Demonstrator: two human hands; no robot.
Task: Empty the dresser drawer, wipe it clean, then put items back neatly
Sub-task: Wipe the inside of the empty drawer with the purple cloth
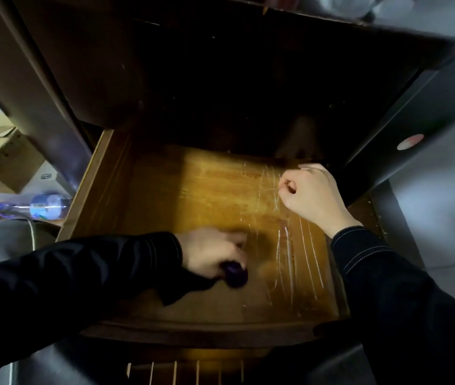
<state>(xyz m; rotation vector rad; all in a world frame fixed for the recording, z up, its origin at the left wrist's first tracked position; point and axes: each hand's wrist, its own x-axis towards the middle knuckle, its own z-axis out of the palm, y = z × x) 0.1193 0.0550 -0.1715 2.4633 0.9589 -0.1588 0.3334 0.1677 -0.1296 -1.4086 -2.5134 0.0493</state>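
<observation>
The wooden dresser drawer [101,179] stands pulled out below me, its yellow-brown floor bare and marked with pale scratches on the right. My left hand [211,252] is blurred with motion low in the drawer and grips a small dark purple object [234,273]; what it is I cannot tell. My right hand [311,193] hovers over the drawer's back right part with its fingers curled in a loose fist, thumb against forefinger; whether it pinches something I cannot tell. The drawer's rear lies in deep shadow under the dresser body [220,79].
Cardboard boxes [1,151] are stacked to the left beside a plastic bottle [49,205] and a cable [31,234]. A grey surface with a red and white sticker [410,142] rises on the right. Wooden slats [184,372] show below the drawer front.
</observation>
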